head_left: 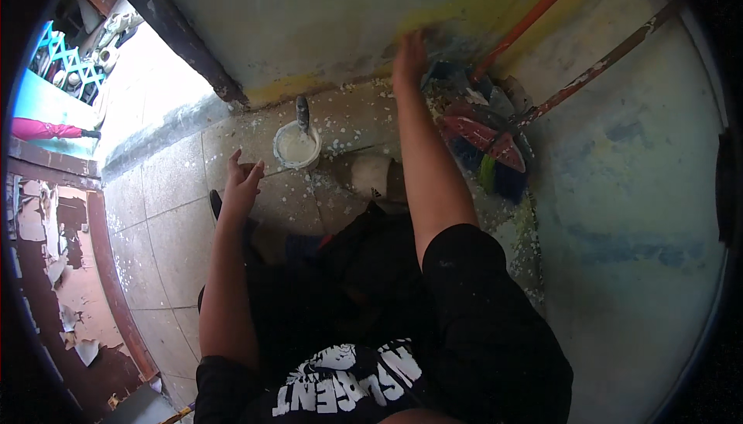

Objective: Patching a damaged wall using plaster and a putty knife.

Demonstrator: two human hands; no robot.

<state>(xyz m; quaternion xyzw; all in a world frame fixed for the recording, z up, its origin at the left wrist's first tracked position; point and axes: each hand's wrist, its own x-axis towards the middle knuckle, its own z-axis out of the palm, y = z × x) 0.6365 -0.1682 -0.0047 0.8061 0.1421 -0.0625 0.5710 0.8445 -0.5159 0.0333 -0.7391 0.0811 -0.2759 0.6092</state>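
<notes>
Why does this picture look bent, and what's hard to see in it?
In the head view: the fisheye lens bows the reddish-brown frame at left; glare whitens the ground at upper left; the black shirt loses detail; the right hand looks slightly blurred.

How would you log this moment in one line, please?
left hand: open, empty, near white tub; right hand: raised by wall, contact unclear; tub: pale paste, dark-handled tool; floor: white-spattered
</notes>
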